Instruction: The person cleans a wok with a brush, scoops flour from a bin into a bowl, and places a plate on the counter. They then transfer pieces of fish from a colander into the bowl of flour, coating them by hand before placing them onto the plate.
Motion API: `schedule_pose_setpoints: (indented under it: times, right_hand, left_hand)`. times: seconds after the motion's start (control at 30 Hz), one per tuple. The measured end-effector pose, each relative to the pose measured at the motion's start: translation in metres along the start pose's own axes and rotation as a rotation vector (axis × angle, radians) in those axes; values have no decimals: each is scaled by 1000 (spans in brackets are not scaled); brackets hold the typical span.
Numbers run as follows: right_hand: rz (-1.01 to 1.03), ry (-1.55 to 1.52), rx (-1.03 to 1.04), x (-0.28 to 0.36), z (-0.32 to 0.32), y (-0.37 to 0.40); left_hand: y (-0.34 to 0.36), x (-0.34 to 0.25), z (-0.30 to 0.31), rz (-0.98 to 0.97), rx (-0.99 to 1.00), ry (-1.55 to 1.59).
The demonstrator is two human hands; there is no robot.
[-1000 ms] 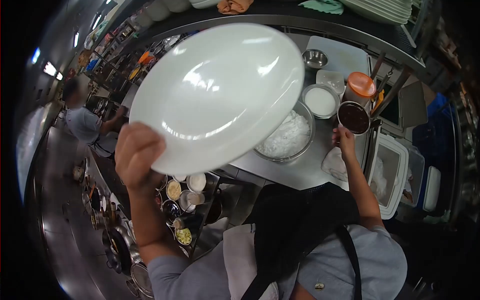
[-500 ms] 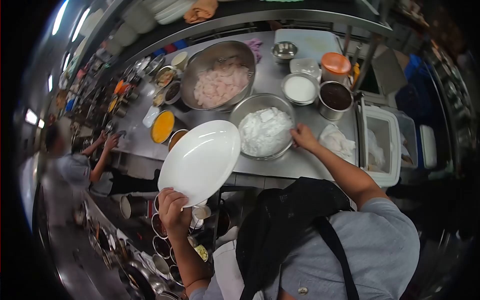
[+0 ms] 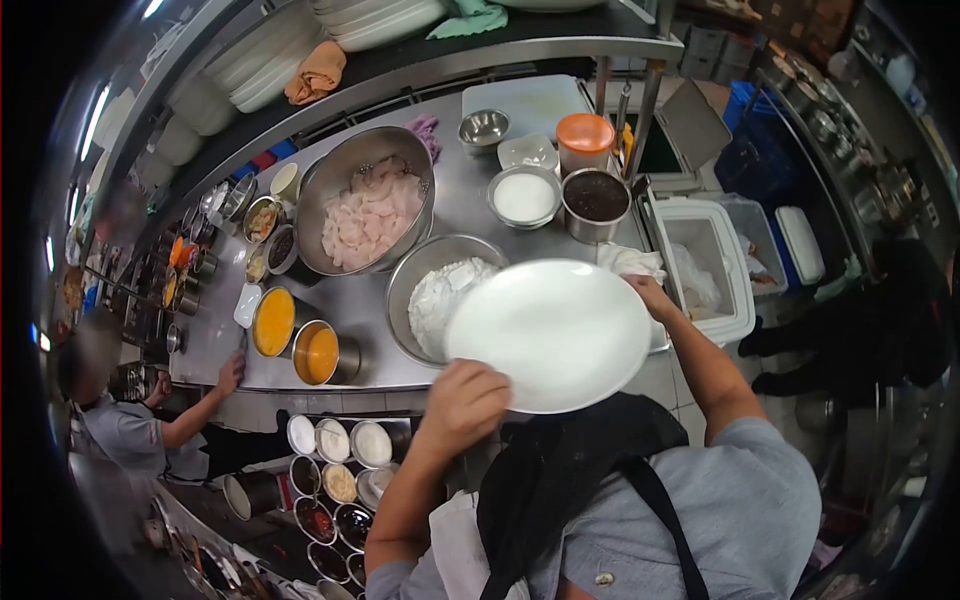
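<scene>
My left hand is shut on the near rim of a large white plate, held level over the front edge of the steel counter. My right hand is at the plate's right rim, next to a white cloth; the plate hides its fingers, so I cannot tell its grip. The plate covers part of a steel bowl of white powder.
Behind stand a big bowl of pale sliced meat, two pots of orange sauce, a tub of white powder, a dark-sauce pot and an orange-lidded tub. A white cooler sits right. A co-worker leans in at left.
My left hand has swung the plate from the lower left to the right and levelled it over the powder bowl. My right hand moved from the bowl's side to the plate's right rim.
</scene>
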State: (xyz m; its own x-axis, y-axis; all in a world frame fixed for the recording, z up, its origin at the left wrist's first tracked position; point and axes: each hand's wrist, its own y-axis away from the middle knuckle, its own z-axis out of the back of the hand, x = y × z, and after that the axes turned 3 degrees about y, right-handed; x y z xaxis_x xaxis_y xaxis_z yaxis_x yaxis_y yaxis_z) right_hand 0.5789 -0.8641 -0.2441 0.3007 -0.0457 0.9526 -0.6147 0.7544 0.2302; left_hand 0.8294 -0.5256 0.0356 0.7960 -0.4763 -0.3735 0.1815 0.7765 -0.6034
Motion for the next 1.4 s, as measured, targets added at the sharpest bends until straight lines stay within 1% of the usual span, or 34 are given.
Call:
schedule_pose_setpoints:
  times: [0.03, 0.07, 0.1, 0.13, 0.17, 0.2, 0.23, 0.27, 0.3, 0.33, 0.4, 0.43, 0.47, 0.53, 0.57, 0.6, 0.67, 0.7, 0.73, 0.8, 0.83, 0.87, 0.93, 0.97, 1.0, 1.07, 1.13, 1.17, 1.23, 1.27, 1.3, 1.33, 1.4]
  right_hand:
    - [-59, -46, -37, -4, 14, -3]
    - [-121, -90, -67, 10, 22, 2]
    - [-120, -71, -39, 5, 29, -3]
    - [-199, -215, 4, -2, 35, -6]
    - [-279, -359, 47, -9, 39, -13]
    - [-284, -344, 83, -5, 36, -11]
    - [-334, -408, 84, 0, 35, -10]
    - [-394, -478, 80, 5, 32, -6]
    - [-382, -427, 77, 7, 27, -3]
    - [-402, -432, 97, 10, 23, -1]
    - [-139, -160, 47, 12, 21, 2]
    - [-121, -147, 97, 14, 24, 2]
    - [-143, -152, 110, 16, 24, 8]
    - [-156, -133, 99, 24, 20, 9]
    - [2, 15, 17, 17, 18, 6]
    - [7, 11, 37, 16, 18, 5]
    - [53, 149, 19, 19, 17, 4]
    - [47, 324, -34, 40, 14, 10]
    - [86, 369, -83, 67, 8, 17]
    - [385, 579, -272, 72, 0, 15]
    - [553, 645, -367, 79, -6, 11]
    - [565, 641, -368, 86, -15, 8]
    - [300, 292, -218, 101, -38, 2]
    - [235, 5, -104, 106, -54, -5]
    - [256, 2, -106, 120, -68, -10]
    - [146, 5, 183, 155, -95, -16]
    - [279, 134, 427, 222, -122, -19]
    - [351, 280, 533, 272, -137, -13]
    - [629, 621, 744, 378, -170, 16]
    - [598, 648, 910, 434, -191, 44]
    - [803, 726, 997, 462, -214, 65]
    - [912, 770, 1110, 495, -235, 88]
    - [1360, 354, 1016, 501, -271, 119]
  left_hand:
    - [-6, 4, -17, 6, -19, -9]
    - [-9, 10, -36, 21, 9, 68]
    - [-10, 15, -58, 44, 36, 147]
    - [-11, 20, -78, 75, 18, 134]
    - [-13, 27, -97, 76, 56, 148]
    - [-14, 34, -115, 78, 96, 163]
    - [-16, 41, -132, 105, 81, 144]
    - [-15, 48, -148, 115, 128, 108]
    - [-11, 51, -161, 126, 186, 81]
    - [-6, 56, -171, 152, 196, 80]
    - [5, 64, -188, 150, 201, -7]
    - [11, 69, -195, 171, 197, -19]
    - [19, 73, -203, 193, 209, -12]
    - [28, 83, -214, 218, 178, -92]
    - [29, 87, -217, 228, 167, -77]
    - [32, 91, -221, 243, 165, -92]
    - [37, 98, -228, 284, 153, -76]
    - [41, 100, -230, 362, 220, -52]
    - [43, 98, -228, 365, 226, -56]
    - [40, 90, -214, 428, 211, -50]
    - [39, 84, -200, 446, 228, 24]
    - [36, 78, -179, 443, 222, 14]
    - [37, 71, -130, 541, 89, 243]
    - [40, 73, -106, 491, -91, 200]
    - [47, 78, -84, 477, -98, 186]
    - [65, 90, -40, 728, -300, -3]
    - [86, 103, 2, 928, -462, -15]
    - [98, 113, 21, 917, -500, -65]
    - [115, 134, 49, 895, -554, -145]
    - [122, 140, 59, 891, -571, -179]
    - [122, 144, 69, 865, -594, -141]
    - [123, 150, 78, 840, -622, -104]
    - [145, 168, 81, 962, -610, -56]
